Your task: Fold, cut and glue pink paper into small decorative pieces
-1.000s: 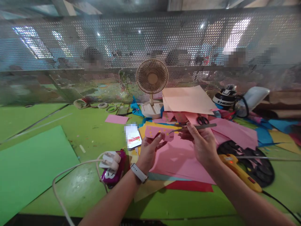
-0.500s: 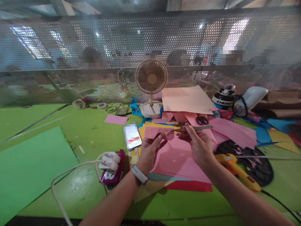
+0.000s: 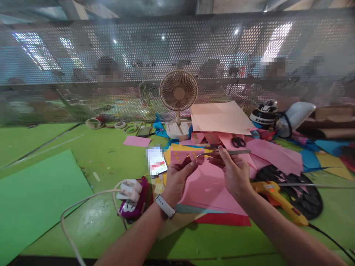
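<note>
My left hand (image 3: pixel 176 179) holds up a small pink paper piece (image 3: pixel 186 156) dotted with yellow spots, fingers closed on its lower edge. My right hand (image 3: pixel 234 173) pinches long metal tweezers (image 3: pixel 226 152), whose tip meets the right edge of that pink piece. Both hands hover over a pile of pink paper sheets (image 3: pixel 210 188) on the green table (image 3: pixel 105 155). A white watch sits on my left wrist.
A yellow glue gun (image 3: pixel 277 199) lies at the right on a black mat (image 3: pixel 305 192). A small desk fan (image 3: pixel 179 101), black scissors (image 3: pixel 238 142), a purple plug adapter (image 3: pixel 133 197) with a white cable, tape rolls (image 3: pixel 95 122) and a green sheet (image 3: pixel 36 192) surround the pile. A perforated metal screen runs behind.
My left hand has turned the pink piece more upright and raised it slightly. The right hand with the tweezers has shifted a little left toward it.
</note>
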Available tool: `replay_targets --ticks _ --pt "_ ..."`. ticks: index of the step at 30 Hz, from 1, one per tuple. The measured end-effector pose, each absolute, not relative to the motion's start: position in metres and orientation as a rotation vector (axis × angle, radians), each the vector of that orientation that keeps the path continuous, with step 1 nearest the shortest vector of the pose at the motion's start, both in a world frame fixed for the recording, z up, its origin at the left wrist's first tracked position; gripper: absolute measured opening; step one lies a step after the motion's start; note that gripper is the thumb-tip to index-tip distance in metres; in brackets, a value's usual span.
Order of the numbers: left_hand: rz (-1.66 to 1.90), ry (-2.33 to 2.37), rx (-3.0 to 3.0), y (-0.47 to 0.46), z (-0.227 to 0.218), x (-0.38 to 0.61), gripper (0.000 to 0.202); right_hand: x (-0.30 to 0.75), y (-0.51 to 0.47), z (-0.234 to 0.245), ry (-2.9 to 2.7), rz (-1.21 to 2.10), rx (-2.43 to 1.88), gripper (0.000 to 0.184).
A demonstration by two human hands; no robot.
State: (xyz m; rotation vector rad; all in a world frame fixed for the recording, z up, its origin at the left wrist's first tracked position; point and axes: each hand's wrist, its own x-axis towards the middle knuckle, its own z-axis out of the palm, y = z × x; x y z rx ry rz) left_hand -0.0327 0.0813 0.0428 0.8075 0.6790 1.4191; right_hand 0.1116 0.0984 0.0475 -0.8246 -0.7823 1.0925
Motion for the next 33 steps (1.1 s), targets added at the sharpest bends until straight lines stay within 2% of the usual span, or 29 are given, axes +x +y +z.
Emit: replay_targets --ticks 12,17,27,33 --pt "1.437 0.737 0.795 0.0818 0.0408 -0.0326 0.026 0.1082 0.0962 0.0460 -0.747 1.150 -0.815 0.022" --pt "1.448 0.725 0.796 0.0815 0.0417 -0.0319 0.029 0.1074 0.0946 0.0464 -0.785 1.128 -0.831 0.023" --pt "1.453 0.734 0.824 0.0821 0.0402 -0.0340 0.019 0.1086 0.0930 0.0491 -0.836 1.053 -0.825 0.022" --pt "1.453 0.746 0.826 0.0823 0.0386 -0.0341 0.023 0.1099 0.0948 0.0507 -0.832 1.030 -0.801 0.021"
